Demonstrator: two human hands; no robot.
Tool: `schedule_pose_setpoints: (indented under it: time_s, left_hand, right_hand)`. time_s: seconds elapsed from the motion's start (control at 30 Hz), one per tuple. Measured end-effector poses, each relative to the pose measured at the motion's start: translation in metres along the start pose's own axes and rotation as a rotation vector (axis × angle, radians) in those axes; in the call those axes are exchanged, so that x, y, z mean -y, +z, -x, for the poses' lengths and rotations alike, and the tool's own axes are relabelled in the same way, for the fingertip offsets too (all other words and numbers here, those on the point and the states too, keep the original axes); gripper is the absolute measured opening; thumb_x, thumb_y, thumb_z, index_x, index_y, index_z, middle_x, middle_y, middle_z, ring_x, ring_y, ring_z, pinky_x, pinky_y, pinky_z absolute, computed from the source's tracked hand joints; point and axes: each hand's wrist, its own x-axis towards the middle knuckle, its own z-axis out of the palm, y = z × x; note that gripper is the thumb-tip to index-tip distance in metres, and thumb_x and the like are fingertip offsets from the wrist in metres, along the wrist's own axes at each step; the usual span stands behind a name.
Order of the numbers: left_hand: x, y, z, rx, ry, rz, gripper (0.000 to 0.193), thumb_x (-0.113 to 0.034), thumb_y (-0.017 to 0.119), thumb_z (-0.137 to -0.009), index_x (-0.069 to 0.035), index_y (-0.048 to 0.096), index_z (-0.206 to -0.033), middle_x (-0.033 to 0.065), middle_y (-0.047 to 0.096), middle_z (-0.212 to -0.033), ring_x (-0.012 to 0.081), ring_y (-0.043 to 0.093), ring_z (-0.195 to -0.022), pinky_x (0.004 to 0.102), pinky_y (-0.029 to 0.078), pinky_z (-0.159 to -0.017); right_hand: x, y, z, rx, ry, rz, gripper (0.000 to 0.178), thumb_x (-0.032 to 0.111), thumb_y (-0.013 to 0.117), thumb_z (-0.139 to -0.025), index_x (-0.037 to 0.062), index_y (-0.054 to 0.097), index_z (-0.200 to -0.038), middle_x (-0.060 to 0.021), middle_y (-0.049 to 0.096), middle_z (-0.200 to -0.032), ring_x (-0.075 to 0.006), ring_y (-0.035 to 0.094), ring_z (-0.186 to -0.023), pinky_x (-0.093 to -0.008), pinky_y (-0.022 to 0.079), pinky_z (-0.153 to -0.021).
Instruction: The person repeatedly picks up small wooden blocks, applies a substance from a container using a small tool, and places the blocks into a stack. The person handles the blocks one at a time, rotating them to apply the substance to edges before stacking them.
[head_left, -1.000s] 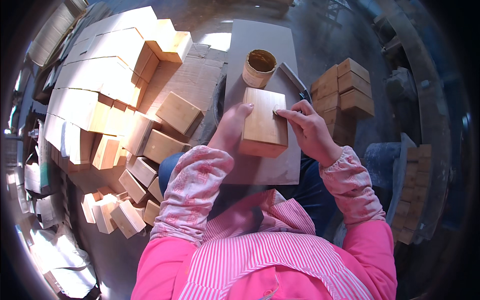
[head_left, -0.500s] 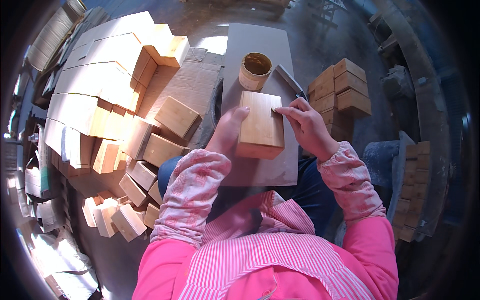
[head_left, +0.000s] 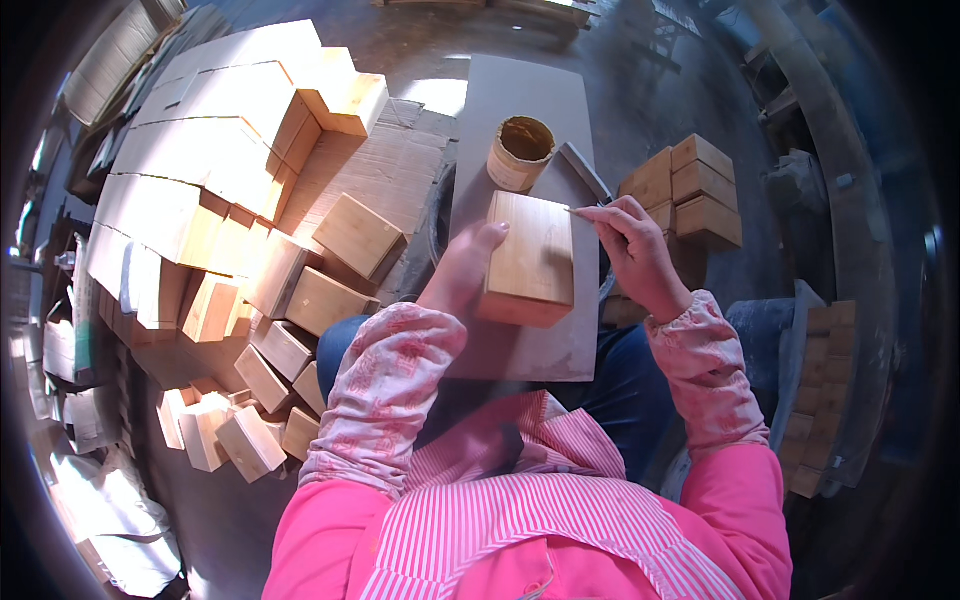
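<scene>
A pale wooden box (head_left: 530,245) is held over a grey board (head_left: 520,90) in front of me. My left hand (head_left: 465,265) grips the box along its left side, thumb on the top face. At its upper right edge is my right hand (head_left: 640,250), fingertips pinched together. Something small and thin seems to poke from that pinch, too small to name. Just beyond the box stands an open round tub (head_left: 522,152) with brownish smears inside. A flat strip-like tool (head_left: 586,173) lies beside the tub, its near end hidden behind my right hand.
Stacked wooden boxes (head_left: 200,150) fill the left side on cardboard (head_left: 390,150), with several loose boxes (head_left: 325,300) nearer my left knee. More boxes (head_left: 700,190) are piled right of the board. Further right, small wooden blocks (head_left: 825,370) sit by a bench edge.
My right fingertips have shifted from the box's top face to its upper right edge. The box is still in my left hand, and the whole view has shifted slightly.
</scene>
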Motion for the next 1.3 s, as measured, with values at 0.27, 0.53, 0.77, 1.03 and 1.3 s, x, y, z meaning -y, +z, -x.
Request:
schedule_pose_setpoints:
  time_s: [0.27,0.53,0.77,1.03,1.3]
  left_hand:
    - [0.005,-0.003,-0.004,0.051,0.041,0.018,0.051,-0.029,0.056,-0.101,0.006,0.052,-0.138,0.0149,0.064,-0.125,0.0206,0.062,-0.112,0.034,0.047,-0.101]
    - [0.008,-0.004,-0.007,0.074,0.079,-0.001,0.046,-0.027,0.057,-0.102,0.005,0.054,-0.135,0.0133,0.065,-0.121,0.0174,0.061,-0.109,0.0317,0.048,-0.098]
    - [0.011,-0.001,-0.004,-0.013,0.129,-0.063,0.046,-0.027,0.059,-0.102,0.006,0.055,-0.133,0.0128,0.066,-0.116,0.0166,0.062,-0.105,0.0316,0.049,-0.094]
    - [0.007,-0.008,-0.007,0.081,0.075,-0.054,0.05,-0.03,0.056,-0.102,0.006,0.054,-0.137,0.0145,0.066,-0.119,0.0183,0.063,-0.106,0.0324,0.049,-0.097]
    - [0.002,-0.006,-0.002,0.112,0.027,0.042,0.051,-0.03,0.054,-0.103,0.007,0.051,-0.138,0.0153,0.065,-0.123,0.0212,0.065,-0.109,0.0347,0.05,-0.099]
  right_hand:
    - [-0.003,0.006,-0.043,0.004,-0.057,0.094,0.011,0.004,0.064,-0.097,0.0,0.072,-0.103,-0.0138,0.061,-0.087,-0.0292,0.062,-0.077,-0.0349,0.049,-0.07]
    - [-0.038,0.035,-0.134,0.097,-0.027,0.4,0.021,0.015,0.062,-0.089,-0.0007,0.072,-0.08,-0.0222,0.069,-0.089,-0.0398,0.066,-0.091,-0.0473,0.053,-0.084]
    - [-0.052,0.051,-0.158,0.244,0.218,0.384,0.024,0.019,0.07,-0.085,-0.0044,0.072,-0.081,-0.0189,0.069,-0.076,-0.0315,0.067,-0.067,-0.0425,0.054,-0.069]
    - [-0.029,0.007,-0.116,0.169,0.397,-0.06,0.019,0.019,0.064,-0.099,0.0004,0.07,-0.097,-0.0028,0.066,-0.077,-0.0075,0.055,-0.059,-0.027,0.044,-0.055]
    - [0.004,-0.017,-0.03,0.053,-0.026,-0.009,0.009,0.008,0.059,-0.103,0.0017,0.056,-0.097,-0.0113,0.065,-0.082,-0.0221,0.062,-0.066,-0.0332,0.05,-0.063]
